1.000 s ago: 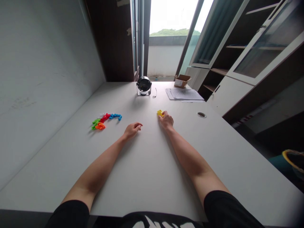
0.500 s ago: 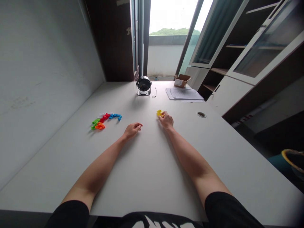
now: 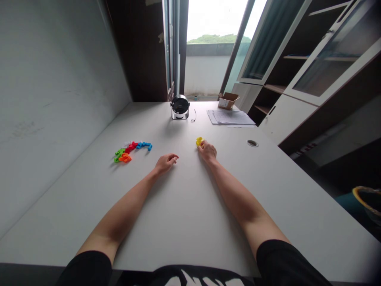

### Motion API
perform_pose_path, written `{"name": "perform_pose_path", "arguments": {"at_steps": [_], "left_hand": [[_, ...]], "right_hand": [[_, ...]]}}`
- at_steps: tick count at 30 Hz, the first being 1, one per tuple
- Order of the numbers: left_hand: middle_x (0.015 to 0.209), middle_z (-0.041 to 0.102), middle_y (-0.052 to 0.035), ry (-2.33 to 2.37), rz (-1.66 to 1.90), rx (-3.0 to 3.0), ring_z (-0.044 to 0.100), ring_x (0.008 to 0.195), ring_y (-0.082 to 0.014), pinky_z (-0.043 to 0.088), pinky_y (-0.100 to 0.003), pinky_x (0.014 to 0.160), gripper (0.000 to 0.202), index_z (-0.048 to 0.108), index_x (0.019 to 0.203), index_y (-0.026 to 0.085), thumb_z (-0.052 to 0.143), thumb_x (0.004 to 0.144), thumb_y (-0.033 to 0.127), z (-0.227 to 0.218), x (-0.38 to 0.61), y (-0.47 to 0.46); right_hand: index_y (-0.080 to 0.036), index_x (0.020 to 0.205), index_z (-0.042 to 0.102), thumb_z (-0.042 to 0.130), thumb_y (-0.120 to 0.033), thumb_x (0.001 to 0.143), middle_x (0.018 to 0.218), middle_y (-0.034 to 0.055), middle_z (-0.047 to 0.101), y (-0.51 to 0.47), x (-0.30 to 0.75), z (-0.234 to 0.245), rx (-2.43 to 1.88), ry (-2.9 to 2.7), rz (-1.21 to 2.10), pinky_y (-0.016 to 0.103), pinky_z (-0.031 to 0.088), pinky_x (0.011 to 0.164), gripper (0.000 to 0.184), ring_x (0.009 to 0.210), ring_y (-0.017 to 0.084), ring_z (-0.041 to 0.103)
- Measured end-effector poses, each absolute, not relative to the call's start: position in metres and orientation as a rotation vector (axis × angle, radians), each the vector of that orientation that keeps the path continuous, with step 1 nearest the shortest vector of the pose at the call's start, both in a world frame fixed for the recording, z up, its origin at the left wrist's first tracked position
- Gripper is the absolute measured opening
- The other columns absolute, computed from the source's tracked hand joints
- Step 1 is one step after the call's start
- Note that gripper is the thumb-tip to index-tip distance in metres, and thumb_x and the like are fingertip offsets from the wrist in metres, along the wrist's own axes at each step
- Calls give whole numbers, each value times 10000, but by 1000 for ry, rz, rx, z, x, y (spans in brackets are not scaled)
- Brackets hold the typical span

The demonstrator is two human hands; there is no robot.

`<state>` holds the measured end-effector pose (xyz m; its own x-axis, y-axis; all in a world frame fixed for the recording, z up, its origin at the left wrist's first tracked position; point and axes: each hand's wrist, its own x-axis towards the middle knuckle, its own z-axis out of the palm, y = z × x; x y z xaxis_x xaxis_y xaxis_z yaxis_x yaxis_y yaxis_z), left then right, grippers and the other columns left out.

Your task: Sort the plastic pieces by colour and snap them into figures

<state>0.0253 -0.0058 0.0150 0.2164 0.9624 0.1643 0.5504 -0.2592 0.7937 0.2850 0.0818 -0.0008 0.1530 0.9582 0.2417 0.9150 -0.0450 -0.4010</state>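
My right hand [image 3: 208, 151] is closed on a small yellow plastic piece [image 3: 199, 141] at the middle of the white table; the piece juts out beyond the fingertips, and its near part is hidden by them. To the left, my left hand [image 3: 166, 163] rests on its side on the tabletop, fingers loosely bent and apart from the thumb, holding nothing. Farther left lies a cluster of small plastic pieces: blue pieces [image 3: 144, 145], red pieces [image 3: 131, 147], green pieces [image 3: 118, 155], orange pieces [image 3: 125, 158] and a whitish piece [image 3: 127, 144]. Neither hand touches that cluster.
A round black fan-like device on a stand [image 3: 180, 107] is at the table's far side, beside a thin cord [image 3: 193, 116]. Papers [image 3: 232, 118] and an open cardboard box [image 3: 228, 101] lie at the back right. A cable hole [image 3: 252, 143] is set into the tabletop [image 3: 184, 222].
My right hand and the yellow piece have shifted very slightly to the left. My left hand and the coloured cluster stay as they were.
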Motion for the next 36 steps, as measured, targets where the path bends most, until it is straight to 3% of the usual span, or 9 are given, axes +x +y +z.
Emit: {"name": "perform_pose_path", "arguments": {"at_steps": [8, 18, 28, 36], "left_hand": [[763, 696, -12, 1391, 897, 1907, 531, 627, -142, 372, -238, 584, 314, 735, 1011, 212, 500, 877, 370, 15, 25, -5], [771, 697, -11, 1401, 892, 1912, 530, 630, -139, 372, -238, 588, 316, 731, 1011, 209, 497, 877, 374, 15, 25, -6], [786, 699, -11, 1416, 859, 1918, 549, 659, -134, 383, -227, 605, 325, 722, 1032, 198, 484, 885, 364, 18, 25, -8], [783, 700, -13, 1407, 863, 1928, 553, 661, -135, 380, -226, 601, 326, 721, 1035, 196, 487, 886, 368, 15, 24, -6]], "right_hand": [[-271, 1135, 607, 578, -360, 927, 963, 22, 706, 83, 286, -4, -1938, -1791, 144, 264, 404, 703, 228, 834, 203, 630], [-232, 1044, 621, 571, -318, 927, 1012, 50, 688, 74, 279, 7, -1909, -1891, 104, 264, 415, 737, 153, 873, 203, 616], [-232, 1113, 601, 572, -320, 924, 1068, 53, 662, 77, 279, 2, -1882, -1919, 77, 295, 421, 779, 210, 921, 222, 593], [-191, 1034, 601, 542, -283, 915, 1095, 125, 592, 75, 276, 1, -1836, -1957, -19, 345, 417, 875, 162, 1057, 273, 485]]}}
